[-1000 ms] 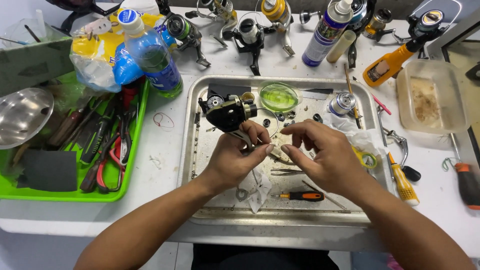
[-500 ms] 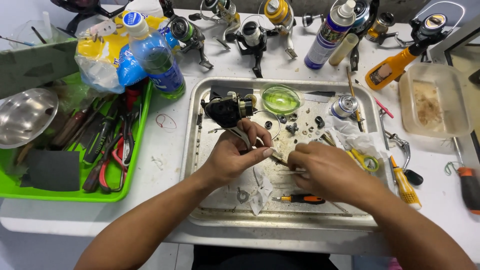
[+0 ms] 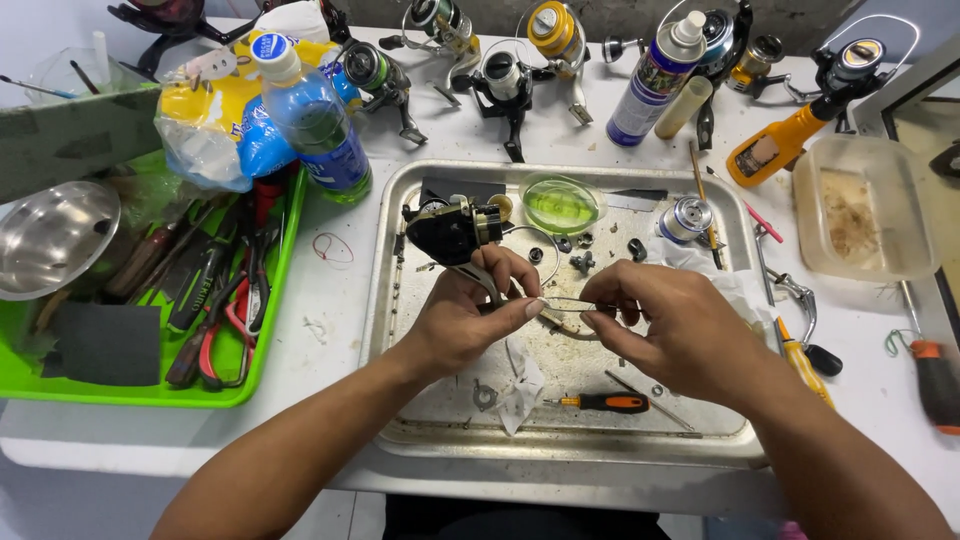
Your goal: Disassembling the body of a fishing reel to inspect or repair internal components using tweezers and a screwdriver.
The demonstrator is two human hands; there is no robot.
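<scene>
1. As I look down from the head camera, both forearms run in from the bottom edge and meet over the metal tray on the white counter.
2. Nearest me in the tray lie a small orange-handled screwdriver and a scrap of paper.
3. My left hand curls inward, its grip pinched on a thin wire bail, while its fingers cradle the stem of a black fishing reel body tilted above the tray.
4. My right hand faces it, thumb and forefinger pressed together on the wire's other end.
5. Beyond sit a green dish and a silver spool.
6. Farther back stand a spray can, a blue bottle and several reels.
</scene>
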